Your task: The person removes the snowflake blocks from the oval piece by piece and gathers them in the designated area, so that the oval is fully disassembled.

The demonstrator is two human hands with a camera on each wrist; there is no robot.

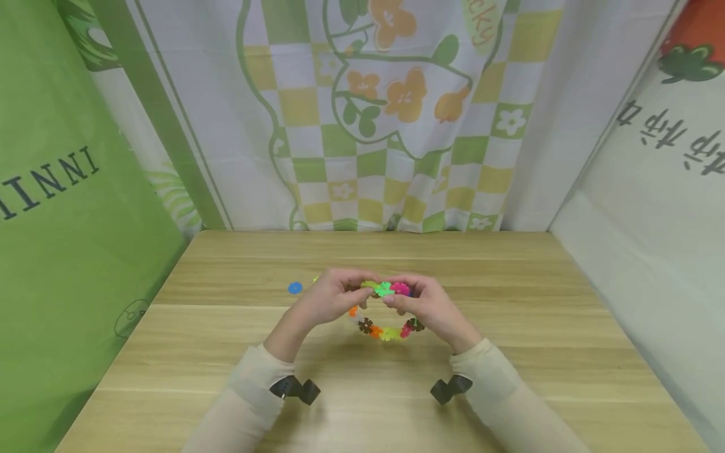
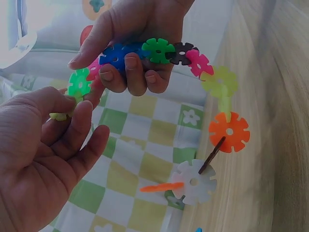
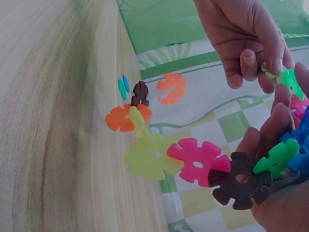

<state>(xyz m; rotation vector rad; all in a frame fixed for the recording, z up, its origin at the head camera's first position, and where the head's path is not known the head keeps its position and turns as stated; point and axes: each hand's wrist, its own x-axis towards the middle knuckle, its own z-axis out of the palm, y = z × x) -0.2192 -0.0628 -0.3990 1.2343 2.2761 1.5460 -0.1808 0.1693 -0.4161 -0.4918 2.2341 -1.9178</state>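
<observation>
Between the hands hangs a chain of notched plastic snowflake discs (image 1: 387,333), slotted together in yellow, orange, brown, pink, green, blue and white. My left hand (image 1: 328,299) pinches a yellow-green disc (image 2: 58,116) between thumb and fingers, beside a bright green disc (image 2: 79,82). Opposite it, my right hand (image 1: 433,306) holds the chain, its fingers curled over the blue discs (image 2: 114,56), with the thumb near the green one. A white disc (image 2: 195,182) and an orange disc (image 2: 229,131) dangle lower on the chain. Fingers partly hide where the yellow-green and green discs meet.
On the wooden table (image 1: 226,352), a loose blue disc (image 1: 295,287) lies left of the hands, with a yellow piece (image 1: 316,279) partly behind the left hand. A patterned curtain (image 1: 368,189) hangs along the table's far edge, and cloth hangs at both sides.
</observation>
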